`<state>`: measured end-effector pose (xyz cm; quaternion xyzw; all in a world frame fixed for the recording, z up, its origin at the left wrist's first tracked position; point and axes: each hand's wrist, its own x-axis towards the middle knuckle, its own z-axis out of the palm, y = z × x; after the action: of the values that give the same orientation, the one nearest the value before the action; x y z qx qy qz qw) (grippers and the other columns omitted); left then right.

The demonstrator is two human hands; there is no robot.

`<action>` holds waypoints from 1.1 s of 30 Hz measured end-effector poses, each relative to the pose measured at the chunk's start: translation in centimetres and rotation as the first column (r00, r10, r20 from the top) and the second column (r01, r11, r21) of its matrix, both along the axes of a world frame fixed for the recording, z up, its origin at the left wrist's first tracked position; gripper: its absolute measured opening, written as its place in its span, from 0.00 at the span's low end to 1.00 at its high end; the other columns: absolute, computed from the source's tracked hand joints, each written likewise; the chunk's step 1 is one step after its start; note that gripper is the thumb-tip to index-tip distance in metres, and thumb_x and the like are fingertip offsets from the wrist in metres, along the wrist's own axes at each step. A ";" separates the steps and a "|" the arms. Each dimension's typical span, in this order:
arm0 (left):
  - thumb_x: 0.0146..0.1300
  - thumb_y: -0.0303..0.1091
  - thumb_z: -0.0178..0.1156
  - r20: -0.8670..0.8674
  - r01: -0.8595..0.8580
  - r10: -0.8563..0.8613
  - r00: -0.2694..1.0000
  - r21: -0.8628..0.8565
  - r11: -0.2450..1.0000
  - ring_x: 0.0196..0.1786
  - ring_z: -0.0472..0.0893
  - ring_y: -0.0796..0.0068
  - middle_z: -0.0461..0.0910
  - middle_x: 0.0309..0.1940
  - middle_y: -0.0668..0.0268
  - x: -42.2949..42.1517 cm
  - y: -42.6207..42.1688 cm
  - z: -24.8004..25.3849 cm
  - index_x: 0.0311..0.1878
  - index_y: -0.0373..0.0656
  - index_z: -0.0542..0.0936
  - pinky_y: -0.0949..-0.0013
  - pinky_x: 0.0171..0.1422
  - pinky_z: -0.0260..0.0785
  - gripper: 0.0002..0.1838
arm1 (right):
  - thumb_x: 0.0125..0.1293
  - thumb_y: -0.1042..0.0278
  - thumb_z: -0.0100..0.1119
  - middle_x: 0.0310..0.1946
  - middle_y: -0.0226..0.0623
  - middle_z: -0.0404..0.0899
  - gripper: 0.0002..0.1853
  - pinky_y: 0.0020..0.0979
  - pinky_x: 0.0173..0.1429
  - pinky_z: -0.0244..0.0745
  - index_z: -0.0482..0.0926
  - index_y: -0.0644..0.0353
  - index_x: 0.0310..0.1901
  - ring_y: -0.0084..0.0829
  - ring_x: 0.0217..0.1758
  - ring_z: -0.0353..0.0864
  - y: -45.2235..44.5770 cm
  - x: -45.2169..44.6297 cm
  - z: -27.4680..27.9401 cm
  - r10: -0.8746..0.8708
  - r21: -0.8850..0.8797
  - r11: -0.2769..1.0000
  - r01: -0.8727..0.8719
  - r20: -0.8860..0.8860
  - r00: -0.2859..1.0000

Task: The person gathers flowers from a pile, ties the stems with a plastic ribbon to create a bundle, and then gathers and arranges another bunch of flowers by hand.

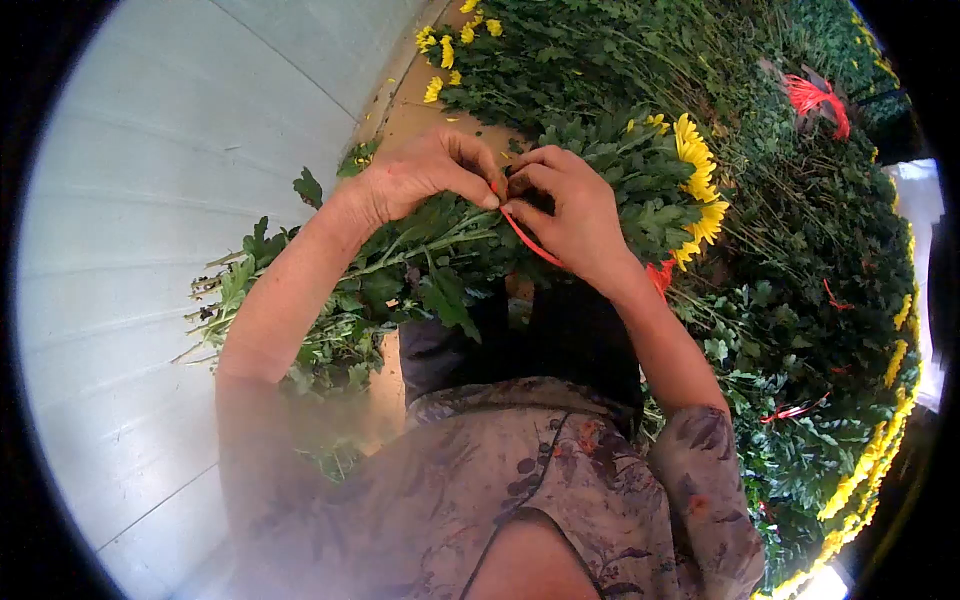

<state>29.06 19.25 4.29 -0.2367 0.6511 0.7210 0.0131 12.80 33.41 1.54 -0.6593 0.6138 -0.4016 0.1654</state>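
A bunch of yellow flowers [700,185] with leafy green stems lies across my lap, its blooms to the right and cut stem ends to the left. Over the middle of the bunch, my left hand [435,175] pinches a red tie [530,240] between thumb and forefinger. My right hand [570,205] meets it there, fingers curled on the same tie. The fingertips of both hands nearly touch. One length of the tie runs down to the right under my right hand. Whether the tie circles the stems is hidden.
Piled leafy stems [770,200] fill the right side, edged by yellow blooms [885,440]. A bundle of red ties [818,100] rests on them at the upper right. A pale panelled surface [180,200] stands at the left. More yellow flowers [447,50] lie at the top.
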 end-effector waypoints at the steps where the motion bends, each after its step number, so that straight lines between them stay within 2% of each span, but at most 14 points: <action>1: 0.48 0.26 0.66 0.004 -0.019 0.019 1.000 0.012 1.000 0.40 0.80 0.77 0.84 0.34 0.65 -0.1 0.1 0.2 0.35 0.36 0.84 0.73 0.51 0.69 0.09 | 0.52 0.70 0.64 0.37 0.34 0.76 0.07 0.37 0.47 0.73 0.79 0.58 0.34 0.40 0.44 0.76 -0.1 0.0 -0.2 -0.030 -0.006 1.000 0.031 0.002 1.000; 6: 0.47 0.25 0.67 0.001 -0.062 0.062 0.998 0.020 0.998 0.37 0.80 0.78 0.83 0.32 0.66 -0.8 0.5 0.1 0.31 0.37 0.83 0.74 0.48 0.69 0.06 | 0.52 0.68 0.64 0.34 0.34 0.75 0.08 0.38 0.45 0.72 0.78 0.58 0.34 0.40 0.43 0.76 -0.5 -0.6 -0.5 -0.027 0.063 0.998 0.023 0.062 0.998; 8: 0.45 0.26 0.68 0.000 -0.111 0.114 0.993 -0.231 0.967 0.32 0.79 0.76 0.82 0.26 0.66 -1.1 1.4 -0.8 0.29 0.39 0.83 0.74 0.40 0.69 0.06 | 0.52 0.67 0.64 0.34 0.35 0.75 0.09 0.38 0.45 0.72 0.78 0.58 0.34 0.40 0.43 0.76 -0.2 -0.7 -0.8 -0.020 0.053 0.998 0.017 0.064 0.998; 9: 0.45 0.26 0.68 0.002 -0.110 0.114 0.994 -0.227 0.968 0.32 0.79 0.76 0.82 0.26 0.66 -1.4 2.1 -0.8 0.29 0.39 0.83 0.74 0.40 0.69 0.06 | 0.52 0.67 0.64 0.35 0.35 0.75 0.09 0.39 0.45 0.72 0.77 0.58 0.35 0.41 0.43 0.76 -0.2 -0.7 -0.8 -0.026 0.054 0.998 0.023 0.061 0.998; 10: 0.44 0.25 0.68 -0.029 -0.110 0.111 0.993 -0.525 0.844 0.32 0.80 0.74 0.82 0.26 0.66 -1.6 2.8 -0.6 0.30 0.40 0.82 0.73 0.39 0.70 0.07 | 0.52 0.67 0.63 0.35 0.35 0.75 0.09 0.39 0.45 0.72 0.77 0.58 0.35 0.42 0.43 0.76 -0.3 -0.7 -0.8 -0.033 0.054 0.998 0.029 0.060 0.998; 11: 0.43 0.23 0.68 -0.057 -0.106 0.098 0.994 -0.768 0.632 0.31 0.80 0.71 0.81 0.26 0.65 -1.7 3.2 -0.5 0.30 0.41 0.81 0.72 0.39 0.71 0.09 | 0.52 0.67 0.63 0.35 0.35 0.75 0.09 0.39 0.45 0.72 0.77 0.58 0.35 0.42 0.43 0.76 -0.4 -0.8 -0.8 -0.033 0.056 0.998 0.030 0.065 0.997; 12: 0.42 0.25 0.68 -0.179 -0.176 0.045 0.983 -0.834 0.523 0.32 0.80 0.65 0.80 0.28 0.63 -1.7 3.5 -1.0 0.31 0.42 0.80 0.68 0.39 0.71 0.10 | 0.53 0.67 0.63 0.35 0.36 0.75 0.10 0.39 0.45 0.72 0.77 0.59 0.36 0.42 0.43 0.76 -0.3 -0.8 -0.8 -0.026 0.062 0.998 0.021 0.085 0.996; 13: 0.42 0.25 0.68 -0.175 -0.171 0.043 0.984 -0.832 0.528 0.32 0.80 0.65 0.80 0.28 0.63 -1.7 3.8 -1.2 0.31 0.42 0.80 0.68 0.39 0.71 0.10 | 0.53 0.67 0.63 0.35 0.36 0.75 0.10 0.39 0.45 0.72 0.77 0.59 0.36 0.42 0.43 0.76 -0.2 -0.9 -0.8 -0.021 0.069 0.998 0.014 0.105 0.994; 15: 0.44 0.25 0.68 -0.238 -0.230 0.021 0.971 -0.907 0.354 0.34 0.79 0.61 0.79 0.31 0.62 -1.8 4.4 -1.2 0.33 0.42 0.79 0.65 0.39 0.72 0.11 | 0.53 0.67 0.62 0.36 0.37 0.75 0.10 0.40 0.45 0.72 0.76 0.60 0.37 0.43 0.43 0.76 -0.1 -1.1 -0.9 -0.012 0.048 0.999 0.007 0.100 0.995; 18: 0.47 0.23 0.67 -0.315 -0.300 0.010 0.949 -0.895 0.329 0.36 0.78 0.58 0.78 0.33 0.62 -2.0 4.5 -1.6 0.35 0.43 0.78 0.62 0.39 0.72 0.11 | 0.55 0.70 0.61 0.36 0.38 0.77 0.10 0.40 0.46 0.72 0.76 0.61 0.38 0.44 0.43 0.76 0.1 -1.2 -0.8 0.004 0.027 1.000 -0.007 0.112 0.994; 20: 0.47 0.22 0.66 -0.304 -0.294 0.018 0.952 -0.901 0.319 0.36 0.78 0.58 0.78 0.33 0.62 -1.9 4.5 -1.6 0.36 0.43 0.78 0.62 0.39 0.72 0.11 | 0.56 0.71 0.61 0.35 0.39 0.78 0.10 0.39 0.46 0.73 0.75 0.62 0.39 0.44 0.42 0.77 0.0 -1.4 -0.6 0.003 0.027 1.000 -0.006 0.126 0.992; 22: 0.48 0.21 0.65 -0.292 -0.285 0.027 0.956 -0.907 0.311 0.36 0.79 0.58 0.77 0.32 0.61 -1.8 4.5 -1.7 0.37 0.43 0.78 0.62 0.39 0.71 0.12 | 0.57 0.71 0.61 0.36 0.40 0.80 0.10 0.36 0.44 0.75 0.77 0.62 0.40 0.43 0.39 0.80 -0.1 -1.4 -0.5 -0.055 0.121 0.993 0.013 0.351 0.935; 32: 0.48 0.22 0.65 -0.312 -0.293 0.006 0.950 -0.887 0.358 0.35 0.78 0.59 0.76 0.32 0.63 -1.7 3.8 -1.7 0.35 0.43 0.79 0.64 0.37 0.71 0.10 | 0.55 0.69 0.65 0.34 0.40 0.82 0.11 0.31 0.41 0.76 0.82 0.62 0.40 0.33 0.35 0.82 -0.9 -2.2 -1.8 -0.054 0.214 0.976 -0.047 0.441 0.896; 33: 0.48 0.24 0.66 -0.323 -0.298 -0.004 0.947 -0.879 0.372 0.36 0.77 0.59 0.76 0.31 0.64 -1.6 3.8 -1.7 0.36 0.43 0.78 0.63 0.37 0.70 0.10 | 0.57 0.73 0.63 0.35 0.37 0.81 0.10 0.29 0.41 0.75 0.79 0.63 0.41 0.28 0.34 0.80 -0.8 -2.2 -1.5 -0.062 0.229 0.973 -0.030 0.385 0.921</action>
<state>27.44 23.06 2.61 -0.1609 0.9111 0.2626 -0.2739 10.64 32.62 0.00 -0.5375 0.6165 -0.4522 0.3558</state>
